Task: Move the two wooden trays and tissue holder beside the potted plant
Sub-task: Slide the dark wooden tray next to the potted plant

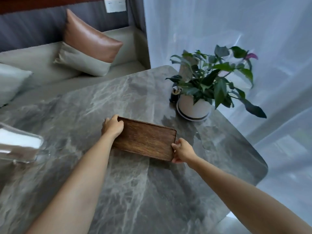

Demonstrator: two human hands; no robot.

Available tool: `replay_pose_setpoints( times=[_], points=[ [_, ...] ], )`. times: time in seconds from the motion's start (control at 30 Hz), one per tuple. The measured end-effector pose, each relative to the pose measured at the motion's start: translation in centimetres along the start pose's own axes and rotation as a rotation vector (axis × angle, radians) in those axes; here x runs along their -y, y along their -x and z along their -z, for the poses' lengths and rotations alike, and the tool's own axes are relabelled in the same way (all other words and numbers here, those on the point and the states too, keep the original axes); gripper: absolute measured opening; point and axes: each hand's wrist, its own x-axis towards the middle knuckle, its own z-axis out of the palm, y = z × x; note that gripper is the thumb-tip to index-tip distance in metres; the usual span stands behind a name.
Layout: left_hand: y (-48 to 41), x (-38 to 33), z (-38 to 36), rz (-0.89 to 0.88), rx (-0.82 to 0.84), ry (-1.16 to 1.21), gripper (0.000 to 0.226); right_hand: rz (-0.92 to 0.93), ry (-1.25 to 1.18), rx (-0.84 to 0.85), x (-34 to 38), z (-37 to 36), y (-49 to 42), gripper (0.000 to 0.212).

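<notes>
A dark wooden tray (145,138) is near the middle of the grey marble table (135,191), held by both ends. My left hand (112,126) grips its far left corner and my right hand (182,152) grips its near right end. Whether it is a single tray or two stacked I cannot tell. The potted plant (209,85) in a white pot stands a short way beyond the tray to the right. A clear tissue holder (20,144) with white tissue sits at the table's left edge, blurred.
A small black object (174,94) stands just left of the pot. The table's rounded right edge (263,166) lies close to the tray. Beyond the table is a sofa with cushions (87,44); a sheer curtain (236,31) hangs on the right.
</notes>
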Motion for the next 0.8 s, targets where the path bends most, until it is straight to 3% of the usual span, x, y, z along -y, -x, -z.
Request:
replay_pose_setpoints(
  times=[0.27,0.5,0.8],
  points=[
    [-2.9,-6.8,-4.6,-0.150,0.154,-0.084,0.057,-0.126,-0.079,-0.085,-2.3,3.7,-1.5,0.012],
    [-5.3,-10.6,-7.7,-0.274,0.152,-0.176,0.048,-0.204,-0.139,-0.078,-3.0,4.2,-3.3,0.011],
    [-8.1,-14.2,-10.3,-0.369,0.163,-0.226,0.044,-0.293,-0.249,-0.086,-3.1,4.2,-5.3,0.032]
  ],
)
